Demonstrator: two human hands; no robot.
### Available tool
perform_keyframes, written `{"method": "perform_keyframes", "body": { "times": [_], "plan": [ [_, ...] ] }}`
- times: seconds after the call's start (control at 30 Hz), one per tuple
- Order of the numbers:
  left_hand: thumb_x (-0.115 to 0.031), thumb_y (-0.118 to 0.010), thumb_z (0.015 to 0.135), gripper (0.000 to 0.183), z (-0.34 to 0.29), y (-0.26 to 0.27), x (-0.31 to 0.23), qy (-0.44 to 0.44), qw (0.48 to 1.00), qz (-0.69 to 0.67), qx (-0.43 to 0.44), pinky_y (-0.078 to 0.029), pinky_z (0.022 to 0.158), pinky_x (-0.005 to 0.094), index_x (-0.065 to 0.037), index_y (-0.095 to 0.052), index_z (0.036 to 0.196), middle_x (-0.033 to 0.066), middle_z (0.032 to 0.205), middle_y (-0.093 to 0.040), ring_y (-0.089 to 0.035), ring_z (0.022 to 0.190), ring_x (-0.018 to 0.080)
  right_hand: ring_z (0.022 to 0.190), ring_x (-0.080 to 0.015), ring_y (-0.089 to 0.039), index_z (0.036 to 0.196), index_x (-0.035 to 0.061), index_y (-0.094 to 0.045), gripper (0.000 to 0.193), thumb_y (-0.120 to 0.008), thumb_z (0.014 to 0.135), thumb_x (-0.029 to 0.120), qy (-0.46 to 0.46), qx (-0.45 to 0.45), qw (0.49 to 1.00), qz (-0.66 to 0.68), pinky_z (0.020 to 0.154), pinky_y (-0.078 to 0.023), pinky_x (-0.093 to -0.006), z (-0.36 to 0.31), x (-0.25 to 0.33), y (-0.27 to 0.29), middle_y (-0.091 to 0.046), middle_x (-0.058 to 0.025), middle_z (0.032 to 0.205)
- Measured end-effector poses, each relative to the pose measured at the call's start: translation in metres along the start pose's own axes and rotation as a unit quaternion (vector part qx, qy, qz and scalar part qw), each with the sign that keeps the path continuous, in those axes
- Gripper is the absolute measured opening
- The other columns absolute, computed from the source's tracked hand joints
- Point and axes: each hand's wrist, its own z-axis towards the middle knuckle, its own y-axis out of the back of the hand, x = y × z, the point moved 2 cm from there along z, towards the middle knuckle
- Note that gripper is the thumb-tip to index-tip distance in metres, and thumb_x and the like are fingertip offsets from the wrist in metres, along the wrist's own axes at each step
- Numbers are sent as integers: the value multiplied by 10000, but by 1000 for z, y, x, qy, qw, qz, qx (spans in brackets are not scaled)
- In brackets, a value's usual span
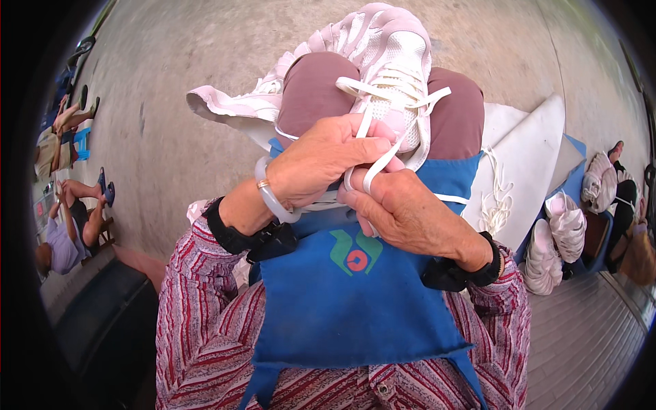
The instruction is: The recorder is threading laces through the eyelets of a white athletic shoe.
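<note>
A pale pink and white sneaker rests between my knees, its white laces threaded across the front and one bow-like loop lying over it. Close below the shoe, my left hand is closed, thumb and fingers pinching a white shoelace. Right beside it, my right hand is also closed on the lace, which crosses between the two hands in a loop. The fingertips overlap, so the exact crossing is partly hidden. More pale shoe pieces lie over my left knee, behind the sneaker.
A blue apron covers my lap. White sheet material with a bundle of loose laces lies to the right. Further right are several finished-looking sneakers and a person. Other people sit at the far left, on the concrete floor.
</note>
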Motion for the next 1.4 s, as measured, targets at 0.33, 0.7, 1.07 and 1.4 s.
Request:
{"method": "perform_keyframes", "body": {
  "times": [0.33,0.7,1.07,1.4],
  "plan": [
    [-227,-608,938,546,-18,-12,-4,-91,975,172,-108,-471,692,216,0,-370,1374,57,857,-622,-592,801,90,679,-415,-603,892,-67,-570,216,-610,872,144,-21,-2,996,-90,600,-490,-446,-11,-2,-10,-585,-255,730],
    [-194,-495,996,217,-24,-8,-16,-93,978,176,-63,-454,715,216,-11,-597,940,9,823,-608,-549,770,63,759,-354,-610,914,-3,-587,123,-593,883,116,51,-113,990,-63,688,-485,-431,-32,-5,20,-566,-166,778],
    [-176,-570,926,188,-23,-34,8,-257,910,324,27,-453,547,411,-41,-516,807,149,648,-561,-594,604,346,704,-59,-521,1153,-14,-609,341,-427,1029,246,-208,-181,934,225,622,-440,-212,-19,-11,18,-594,-11,789],
    [-174,-594,906,249,-20,-26,13,-297,901,312,56,-434,531,444,-7,-490,754,177,635,-538,-559,578,379,649,-59,-495,1118,-23,-634,340,-527,986,271,-232,-150,921,273,587,-408,-212,-2,-4,18,-589,-12,742]
  ]
}}
